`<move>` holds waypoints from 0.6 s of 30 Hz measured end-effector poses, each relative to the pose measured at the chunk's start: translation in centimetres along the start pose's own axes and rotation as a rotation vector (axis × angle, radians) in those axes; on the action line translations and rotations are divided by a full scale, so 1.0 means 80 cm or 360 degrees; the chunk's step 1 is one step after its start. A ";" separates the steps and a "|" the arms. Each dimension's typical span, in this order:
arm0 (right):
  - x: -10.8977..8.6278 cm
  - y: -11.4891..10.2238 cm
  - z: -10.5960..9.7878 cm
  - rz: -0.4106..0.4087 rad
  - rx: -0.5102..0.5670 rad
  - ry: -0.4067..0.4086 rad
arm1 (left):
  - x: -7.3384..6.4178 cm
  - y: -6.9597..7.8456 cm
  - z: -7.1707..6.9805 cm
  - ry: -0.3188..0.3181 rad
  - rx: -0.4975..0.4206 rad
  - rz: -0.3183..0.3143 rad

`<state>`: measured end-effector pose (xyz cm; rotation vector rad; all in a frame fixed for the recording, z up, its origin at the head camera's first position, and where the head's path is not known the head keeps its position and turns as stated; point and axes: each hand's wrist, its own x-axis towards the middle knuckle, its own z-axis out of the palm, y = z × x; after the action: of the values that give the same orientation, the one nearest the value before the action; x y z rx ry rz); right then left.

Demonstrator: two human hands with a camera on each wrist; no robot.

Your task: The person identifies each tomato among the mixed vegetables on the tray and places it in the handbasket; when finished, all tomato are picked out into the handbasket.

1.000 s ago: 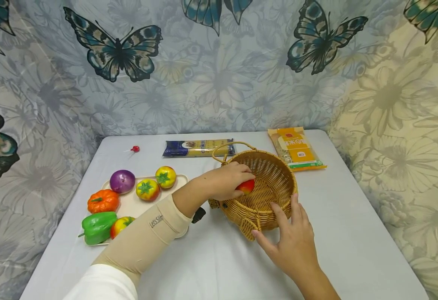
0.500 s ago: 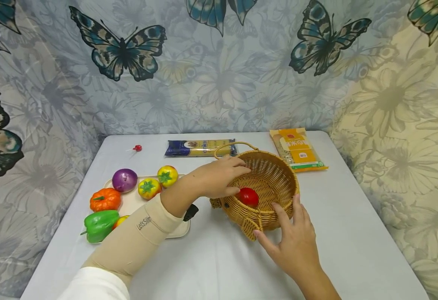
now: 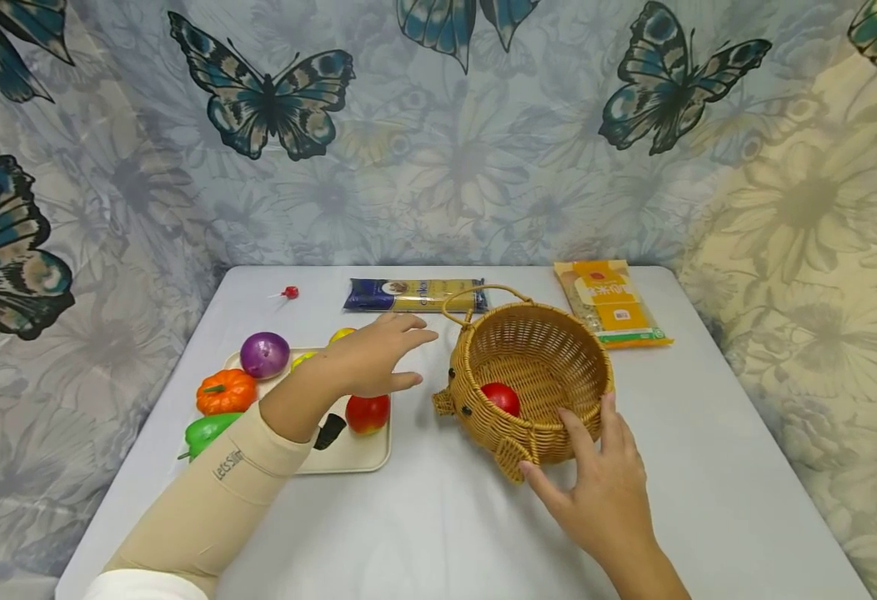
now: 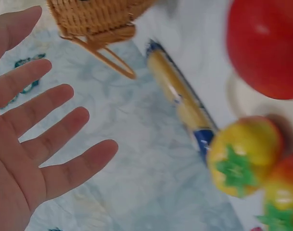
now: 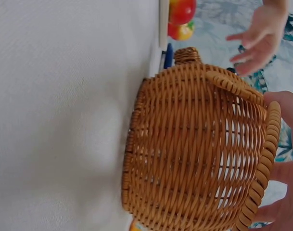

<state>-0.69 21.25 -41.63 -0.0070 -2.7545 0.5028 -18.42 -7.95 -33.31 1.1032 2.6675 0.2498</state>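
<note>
My left hand (image 3: 382, 354) is raised over the right part of the cream tray (image 3: 363, 461), fingers spread and palm bare in the left wrist view. Below it on the tray lies a red apple (image 3: 368, 415), its top partly hidden by the hand. A wicker basket (image 3: 551, 446) with an animal face and a loop handle stands right of the tray. Inside, against its left wall, rests a shiny red round fruit (image 3: 500, 399). My right hand (image 3: 603, 479) grips the basket's near right rim, its fingers over the edge and thumb outside by the woven ear (image 3: 513, 458).
A purple round vegetable (image 3: 265, 355), an orange pumpkin (image 3: 226, 392) and a green bell pepper (image 3: 209, 433) sit at the tray's left. Yellow-red fruits with green caps (image 4: 245, 156) lie partly behind my left arm. Farther back are a lollipop (image 3: 290, 292), a pasta packet (image 3: 408, 295) and a grain bag (image 3: 611, 304).
My left hand has let go of the red fruit inside the basket and moved left, out over the tray. The right hand stays on the rim. The head view has shifted slightly.
</note>
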 end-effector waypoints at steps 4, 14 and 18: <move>0.000 0.001 0.001 -0.0001 0.0005 0.0010 | -0.013 -0.016 0.013 -0.0042 -0.0047 -0.0081; 0.000 0.002 0.002 0.0010 0.0002 -0.0004 | -0.031 -0.041 0.057 -0.0149 -0.0139 -0.0168; 0.001 0.001 0.001 0.0012 -0.0006 -0.0009 | -0.037 -0.047 0.073 -0.0216 -0.0182 -0.0244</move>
<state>-0.76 21.33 -41.71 -0.0165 -2.7621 0.5006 -17.25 -12.28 -39.36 0.8455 2.5658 0.2844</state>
